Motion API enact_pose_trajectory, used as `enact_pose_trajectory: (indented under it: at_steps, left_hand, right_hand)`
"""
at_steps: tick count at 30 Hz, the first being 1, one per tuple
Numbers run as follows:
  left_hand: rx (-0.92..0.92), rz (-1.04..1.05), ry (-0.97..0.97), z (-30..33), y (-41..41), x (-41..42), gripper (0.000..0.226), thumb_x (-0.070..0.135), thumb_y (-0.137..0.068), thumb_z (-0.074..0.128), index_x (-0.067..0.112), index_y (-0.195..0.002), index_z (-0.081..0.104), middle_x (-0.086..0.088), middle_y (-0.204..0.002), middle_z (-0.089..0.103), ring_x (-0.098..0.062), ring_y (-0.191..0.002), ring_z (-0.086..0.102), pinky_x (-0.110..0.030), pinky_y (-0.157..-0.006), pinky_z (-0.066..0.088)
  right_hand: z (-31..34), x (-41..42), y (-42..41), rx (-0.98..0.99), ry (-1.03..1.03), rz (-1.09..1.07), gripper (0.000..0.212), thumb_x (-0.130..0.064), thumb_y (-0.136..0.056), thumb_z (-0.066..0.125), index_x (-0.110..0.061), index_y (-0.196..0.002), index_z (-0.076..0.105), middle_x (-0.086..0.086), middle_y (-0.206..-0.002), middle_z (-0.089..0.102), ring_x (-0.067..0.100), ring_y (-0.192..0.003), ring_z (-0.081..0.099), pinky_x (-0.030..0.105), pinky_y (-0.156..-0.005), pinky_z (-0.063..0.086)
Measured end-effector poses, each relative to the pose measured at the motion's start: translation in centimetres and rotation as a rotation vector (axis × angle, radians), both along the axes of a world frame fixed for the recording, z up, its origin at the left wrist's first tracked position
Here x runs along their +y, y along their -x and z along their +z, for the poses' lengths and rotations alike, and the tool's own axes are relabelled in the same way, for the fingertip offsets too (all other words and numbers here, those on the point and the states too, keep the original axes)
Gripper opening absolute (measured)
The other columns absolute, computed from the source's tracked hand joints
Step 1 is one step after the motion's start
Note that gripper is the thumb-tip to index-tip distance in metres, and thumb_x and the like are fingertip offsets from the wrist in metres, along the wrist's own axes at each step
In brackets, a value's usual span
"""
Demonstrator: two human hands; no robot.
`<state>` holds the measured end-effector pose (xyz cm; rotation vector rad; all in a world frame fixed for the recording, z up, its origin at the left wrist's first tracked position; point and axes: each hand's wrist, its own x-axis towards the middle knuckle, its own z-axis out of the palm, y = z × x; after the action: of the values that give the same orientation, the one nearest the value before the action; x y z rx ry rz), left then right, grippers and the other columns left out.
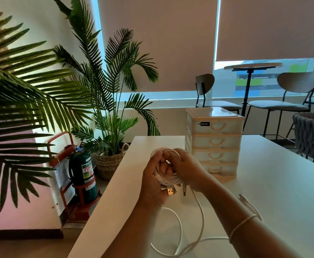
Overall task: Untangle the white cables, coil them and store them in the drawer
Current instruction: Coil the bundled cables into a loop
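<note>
Both hands' fingers grip white cable coil (pixel 168 165); USB plugs (pixel 171 191) dangle, loose tail on table (pixel 282 183).

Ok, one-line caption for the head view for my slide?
Both hands, left hand and right hand, grip a coiled bundle of white cables above the white table, beside the closed cream plastic drawer unit.

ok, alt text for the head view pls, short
Both hands, left hand and right hand, grip a bundle of coiled white cables above a white table, loose cable trailing down toward the viewer. A closed four-drawer organizer stands just behind.
</note>
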<state>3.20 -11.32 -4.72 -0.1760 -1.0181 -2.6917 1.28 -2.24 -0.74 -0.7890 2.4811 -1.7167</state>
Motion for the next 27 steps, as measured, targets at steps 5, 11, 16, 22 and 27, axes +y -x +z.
enact_pose_trajectory:
  at_steps: [5, 11, 16, 22, 27]
  left_hand:
    - [0.029, -0.096, -0.022, 0.3, -0.2, 0.6, 0.036, 0.019, -0.083, 0.047, 0.008, -0.052, 0.062, -0.004, -0.045, 0.057, -0.013, -0.041, 0.057, -0.021, -0.05, 0.052]
    - [0.073, -0.216, 0.028, 0.3, -0.3, 0.5, 0.023, 0.025, -0.069, 0.074, 0.008, -0.059, 0.062, -0.005, -0.053, 0.059, -0.016, -0.055, 0.062, -0.027, -0.064, 0.055]
    - [0.124, -0.259, 0.067, 0.6, -0.6, 0.6, 0.03, 0.02, -0.049, 0.088, 0.009, -0.054, 0.061, -0.002, -0.051, 0.058, -0.013, -0.056, 0.062, -0.024, -0.064, 0.055]
    - [-0.044, -0.184, 0.08, 0.7, -0.4, 1.0, 0.023, 0.018, -0.072, 0.056, 0.011, -0.049, 0.059, 0.001, -0.047, 0.052, -0.012, -0.049, 0.057, -0.026, -0.061, 0.05]
    - [-0.122, -0.143, 0.205, 0.2, -0.1, 0.3, 0.016, 0.024, -0.072, 0.062, 0.012, -0.081, 0.067, -0.002, -0.07, 0.061, -0.014, -0.058, 0.059, -0.025, -0.057, 0.05]
  right_hand:
    - [0.3, 0.9, 0.8, 0.065, -0.032, 0.03, 0.026, -0.034, -0.096, 0.042, -0.013, -0.098, 0.059, 0.011, -0.095, 0.065, 0.025, -0.092, 0.062, 0.041, -0.086, 0.05]
    - [-0.2, 1.2, 1.4, -0.048, 0.058, 0.045, 0.03, -0.032, -0.096, 0.044, -0.009, -0.097, 0.063, 0.013, -0.09, 0.067, 0.029, -0.088, 0.064, 0.047, -0.086, 0.051]
    - [-0.4, 1.5, 1.7, -0.189, 0.161, 0.083, 0.027, -0.029, -0.096, 0.044, -0.01, -0.091, 0.063, 0.006, -0.076, 0.063, 0.019, -0.075, 0.061, 0.037, -0.074, 0.051]
    - [-0.5, 1.7, 1.6, -0.046, 0.008, 0.059, 0.033, -0.032, -0.097, 0.041, -0.006, -0.093, 0.062, 0.008, -0.077, 0.062, 0.02, -0.073, 0.059, 0.04, -0.074, 0.049]
    - [-0.2, 2.0, 1.7, 0.114, -0.119, -0.021, 0.034, -0.036, -0.097, 0.038, -0.01, -0.102, 0.059, 0.007, -0.09, 0.063, 0.022, -0.086, 0.06, 0.037, -0.079, 0.048]
